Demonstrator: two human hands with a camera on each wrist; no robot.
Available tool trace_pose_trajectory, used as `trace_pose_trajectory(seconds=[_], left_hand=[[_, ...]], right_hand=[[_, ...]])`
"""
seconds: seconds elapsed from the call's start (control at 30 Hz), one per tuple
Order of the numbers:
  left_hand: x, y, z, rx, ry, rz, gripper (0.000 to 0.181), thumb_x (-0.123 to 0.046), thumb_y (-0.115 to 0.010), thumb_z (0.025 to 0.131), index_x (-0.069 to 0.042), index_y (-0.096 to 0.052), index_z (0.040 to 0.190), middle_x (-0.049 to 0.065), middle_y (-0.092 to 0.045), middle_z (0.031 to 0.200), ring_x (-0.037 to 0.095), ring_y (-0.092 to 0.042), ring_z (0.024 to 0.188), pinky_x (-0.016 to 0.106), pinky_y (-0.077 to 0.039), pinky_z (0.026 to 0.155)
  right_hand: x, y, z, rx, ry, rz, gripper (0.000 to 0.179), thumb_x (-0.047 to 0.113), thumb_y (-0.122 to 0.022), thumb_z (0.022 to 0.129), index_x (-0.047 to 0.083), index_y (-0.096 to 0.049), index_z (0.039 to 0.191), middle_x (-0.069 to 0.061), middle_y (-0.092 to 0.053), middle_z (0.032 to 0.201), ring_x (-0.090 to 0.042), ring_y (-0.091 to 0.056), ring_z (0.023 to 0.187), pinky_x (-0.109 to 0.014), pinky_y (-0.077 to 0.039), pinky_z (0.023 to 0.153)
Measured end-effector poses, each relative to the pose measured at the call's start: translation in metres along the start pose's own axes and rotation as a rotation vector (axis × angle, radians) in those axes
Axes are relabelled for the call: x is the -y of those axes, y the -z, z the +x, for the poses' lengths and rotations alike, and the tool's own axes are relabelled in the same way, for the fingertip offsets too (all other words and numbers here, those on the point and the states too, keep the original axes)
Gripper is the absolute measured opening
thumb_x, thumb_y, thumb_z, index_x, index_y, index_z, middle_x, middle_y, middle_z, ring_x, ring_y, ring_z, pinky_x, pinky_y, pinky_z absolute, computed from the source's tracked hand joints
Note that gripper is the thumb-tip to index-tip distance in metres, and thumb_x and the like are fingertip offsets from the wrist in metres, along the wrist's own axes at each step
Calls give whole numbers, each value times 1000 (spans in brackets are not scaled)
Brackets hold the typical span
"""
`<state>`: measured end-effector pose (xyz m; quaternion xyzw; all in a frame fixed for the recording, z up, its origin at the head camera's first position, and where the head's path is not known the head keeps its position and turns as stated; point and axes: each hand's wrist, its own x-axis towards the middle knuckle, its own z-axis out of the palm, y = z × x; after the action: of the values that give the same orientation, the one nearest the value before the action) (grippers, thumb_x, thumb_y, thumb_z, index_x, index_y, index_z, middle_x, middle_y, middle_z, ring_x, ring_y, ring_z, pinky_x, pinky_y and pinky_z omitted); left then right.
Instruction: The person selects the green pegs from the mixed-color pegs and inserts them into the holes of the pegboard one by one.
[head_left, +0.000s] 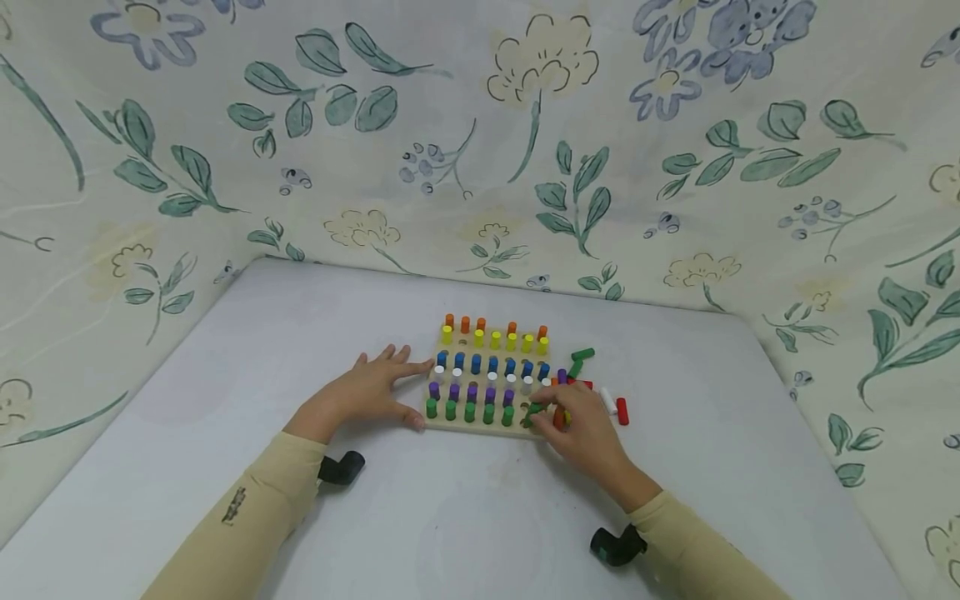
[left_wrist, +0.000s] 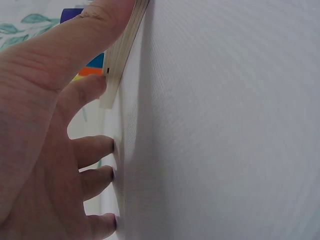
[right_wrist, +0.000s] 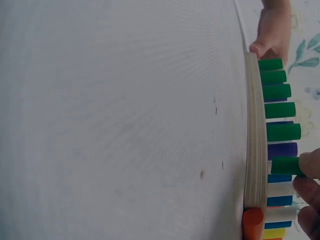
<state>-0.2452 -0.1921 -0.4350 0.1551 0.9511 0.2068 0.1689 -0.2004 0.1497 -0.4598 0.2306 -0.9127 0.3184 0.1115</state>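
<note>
A wooden pegboard (head_left: 480,427) lies on the table, with upright pegs in rows of orange, yellow, blue, white, purple and green. My left hand (head_left: 367,387) is spread flat beside it, thumb and index finger at its left edge; the left wrist view shows the other fingertips on the tabletop. Between thumb and fingers, my right hand (head_left: 588,429) pinches a green peg (right_wrist: 286,165). That peg stands upright over the front row, just right of the last standing green peg (head_left: 508,416). Part of the board's right end is hidden behind the right hand.
Loose pegs lie to the right of the board, among them a green peg (head_left: 582,354), a white peg (head_left: 608,402) and a red peg (head_left: 622,411). An orange peg (right_wrist: 253,223) is by the board's near right corner. Patterned cloth (head_left: 450,167) rises behind the table.
</note>
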Motion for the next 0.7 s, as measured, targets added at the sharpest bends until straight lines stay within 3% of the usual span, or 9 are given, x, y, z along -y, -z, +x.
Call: trace_pose_trajectory(seconds=[0.3,0.7], left_hand=[[1,-1,1,-5,-1,6,105,-61,-85,70,-20,-43,156,27,-20,164,48,-6,153,69,2,119],[1,-1,2,4,-4,6,106,-62,-85,69,-20,-42,157,27,-20,164,48,-6,153,70,1,119]], right_hand=[[2,-1,2,28,-2,12,26,18,-85,85,18,-72,108,8,-73,104,-13,-51,91,-29,-47,71],[1,-2,2,54,35,7,26,16,-85,84,20,-74,107,8,-74,107,-12,-53,91,-32,-45,73]])
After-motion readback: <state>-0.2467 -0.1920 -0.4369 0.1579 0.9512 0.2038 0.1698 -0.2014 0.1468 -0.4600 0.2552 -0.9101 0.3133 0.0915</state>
